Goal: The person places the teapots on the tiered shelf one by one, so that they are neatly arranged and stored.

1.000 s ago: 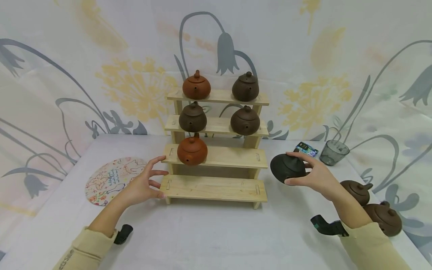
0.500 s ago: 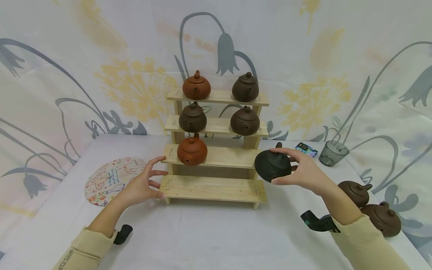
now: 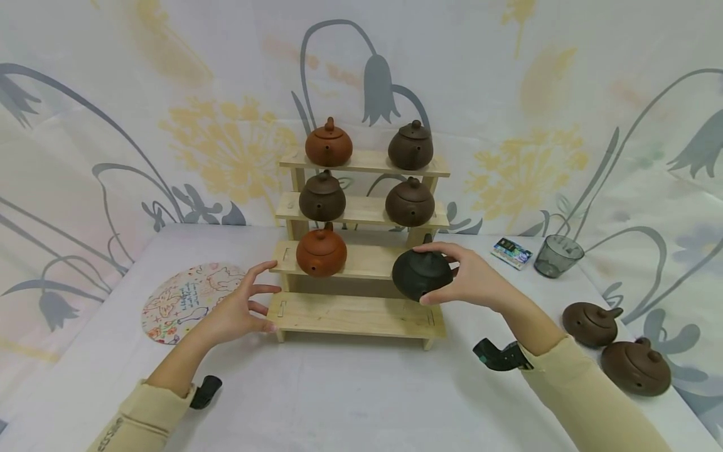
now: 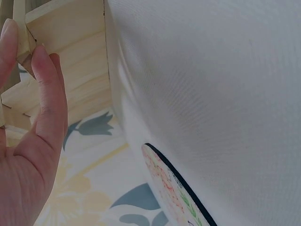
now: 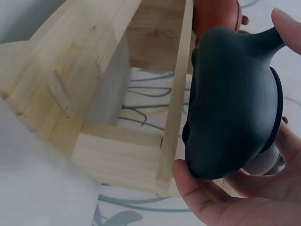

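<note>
My right hand (image 3: 469, 279) grips a black teapot (image 3: 420, 276) by its side, fingers on top and thumb low. The teapot is at the right end of the third shelf from the top of a wooden display stand (image 3: 361, 314). In the right wrist view the black teapot (image 5: 230, 103) is beside a shelf edge; whether it touches the board is unclear. My left hand (image 3: 237, 314) holds the stand's left end, fingertips and thumb at the lower two boards. A reddish-brown teapot (image 3: 322, 253) stands at the left of that third shelf.
Upper shelves bear another reddish teapot (image 3: 329, 145) and several dark brown ones, such as one teapot (image 3: 410, 204). Two brown teapots, the nearer teapot (image 3: 635, 368) included, stand at right. A grey cup (image 3: 558, 256), a small packet (image 3: 511, 252) and a round printed mat (image 3: 186, 301) lie around.
My right hand has carried the black teapot leftward, from the space right of the stand to the right end of the third shelf. The left hand has stayed in place.
</note>
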A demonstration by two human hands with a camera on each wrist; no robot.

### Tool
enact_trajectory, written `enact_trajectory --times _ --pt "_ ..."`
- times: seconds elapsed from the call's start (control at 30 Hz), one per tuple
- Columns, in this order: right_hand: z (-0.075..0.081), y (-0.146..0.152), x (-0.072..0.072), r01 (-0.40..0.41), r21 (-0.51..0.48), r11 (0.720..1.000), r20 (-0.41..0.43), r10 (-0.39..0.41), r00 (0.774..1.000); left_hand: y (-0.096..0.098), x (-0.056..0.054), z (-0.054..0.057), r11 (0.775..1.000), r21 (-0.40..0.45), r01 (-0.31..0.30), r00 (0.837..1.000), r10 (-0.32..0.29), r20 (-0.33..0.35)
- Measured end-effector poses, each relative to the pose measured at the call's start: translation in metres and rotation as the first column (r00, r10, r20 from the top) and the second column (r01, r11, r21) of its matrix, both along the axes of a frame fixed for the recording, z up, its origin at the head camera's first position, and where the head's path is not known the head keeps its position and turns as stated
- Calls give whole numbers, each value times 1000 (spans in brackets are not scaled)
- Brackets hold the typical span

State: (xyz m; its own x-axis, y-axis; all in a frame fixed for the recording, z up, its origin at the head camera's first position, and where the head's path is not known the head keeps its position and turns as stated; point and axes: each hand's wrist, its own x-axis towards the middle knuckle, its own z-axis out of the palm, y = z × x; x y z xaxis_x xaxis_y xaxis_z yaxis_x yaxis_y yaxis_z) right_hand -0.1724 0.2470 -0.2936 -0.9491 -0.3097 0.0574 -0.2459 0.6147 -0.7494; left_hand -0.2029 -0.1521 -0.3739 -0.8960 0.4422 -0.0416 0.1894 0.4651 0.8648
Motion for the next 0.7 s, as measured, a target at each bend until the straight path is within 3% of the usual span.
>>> enact_trajectory --times 0.47,0.7 --pt "-4 -12 -22 -87 -45 995 16 88 996 0 1 1 1000 -12 -6 1000 6 -5" --pt "-6 -10 -28 -50 -97 994 32 53 998 0 1 1 1000 -13 -3 1000 3 -10"
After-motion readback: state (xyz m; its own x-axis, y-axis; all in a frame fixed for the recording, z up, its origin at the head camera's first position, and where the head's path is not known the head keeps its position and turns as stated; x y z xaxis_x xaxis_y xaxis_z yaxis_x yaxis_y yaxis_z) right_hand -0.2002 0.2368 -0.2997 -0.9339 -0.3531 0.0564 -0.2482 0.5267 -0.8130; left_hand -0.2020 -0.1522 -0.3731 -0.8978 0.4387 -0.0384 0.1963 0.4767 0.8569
